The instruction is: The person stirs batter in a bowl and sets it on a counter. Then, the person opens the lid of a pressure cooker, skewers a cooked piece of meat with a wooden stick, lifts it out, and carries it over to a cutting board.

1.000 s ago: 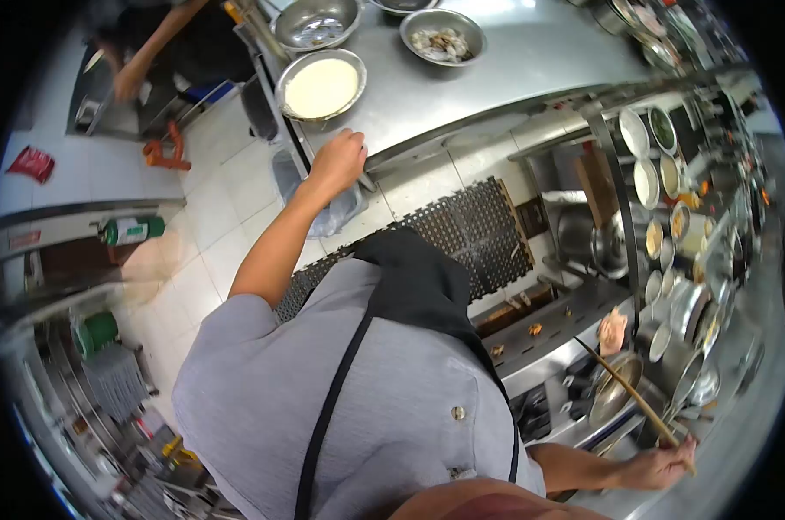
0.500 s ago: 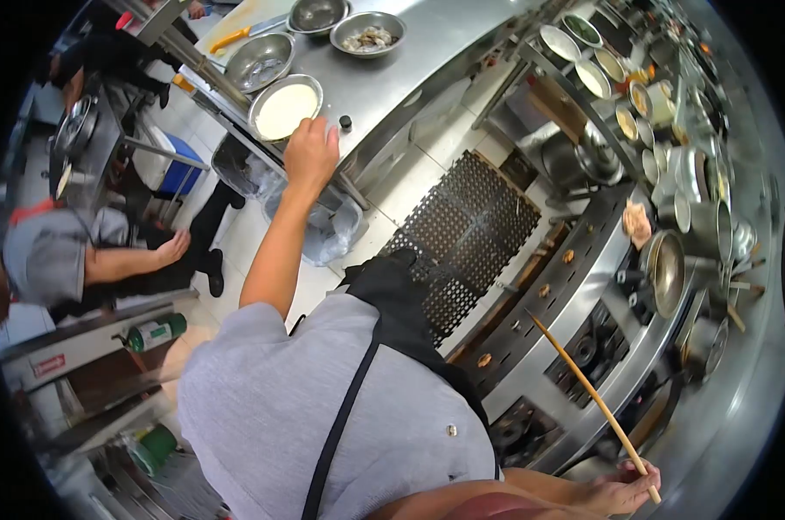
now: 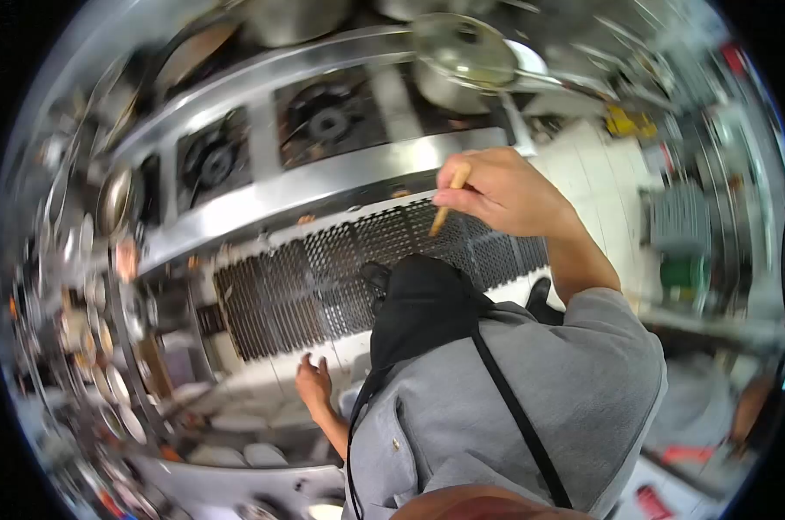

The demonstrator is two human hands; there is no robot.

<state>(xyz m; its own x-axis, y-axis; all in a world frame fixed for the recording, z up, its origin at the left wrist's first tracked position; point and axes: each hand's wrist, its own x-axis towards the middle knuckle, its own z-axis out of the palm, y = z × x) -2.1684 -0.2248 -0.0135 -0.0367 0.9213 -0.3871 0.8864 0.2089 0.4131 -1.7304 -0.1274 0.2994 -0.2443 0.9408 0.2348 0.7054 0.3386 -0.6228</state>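
Observation:
My right hand [image 3: 501, 192] is closed around a slim wooden stick [image 3: 439, 218], which slants downward over the dark perforated floor mat [image 3: 349, 269]. That hand is nearest the front edge of the stove [image 3: 323, 178]. My left hand [image 3: 313, 380] hangs low beside my body, fingers apart, holding nothing. It is between the mat and the metal worktable [image 3: 236, 477], touching neither. The picture is smeared by motion, so the stick's full length and tip shape are hard to make out.
A pot with a glass lid [image 3: 463, 56] stands on the stove, beside bare burners [image 3: 327, 123]. At the left are a frying pan [image 3: 115, 201] and blurred shelves of containers. A person in a grey shirt [image 3: 696, 407] is at the lower right. Shelving lines the right side.
My view has swung from the worktable to the stove. My left hand has left the bowl of pale liquid. My right hand, still holding the stick, has come forward in front of me.

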